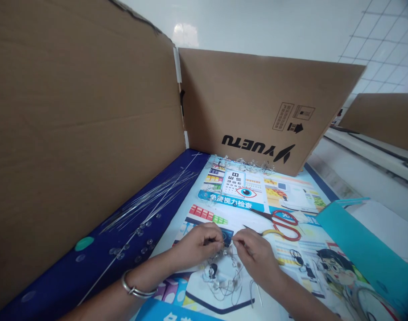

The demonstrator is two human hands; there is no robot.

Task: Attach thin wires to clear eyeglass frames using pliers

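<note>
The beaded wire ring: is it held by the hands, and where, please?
Left hand and right hand pinch at the far edge of the beaded wire ring; exact strands unclear.

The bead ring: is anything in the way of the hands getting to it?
Nothing that I can see. The left hand and right hand pinch at the far edge of the bead ring. The scissors lie beyond the right hand, not in between.

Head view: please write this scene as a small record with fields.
Left hand: pinching at the far edge of the beaded wire ring
Right hand: pinching close by, at the same edge
Left wrist: silver bangle
Scissors: red and yellow handles, beyond the right hand
Blue surface: straight thin wires, loose clear beads
Far side: cardboard panel, YUETU print upside down
</note>
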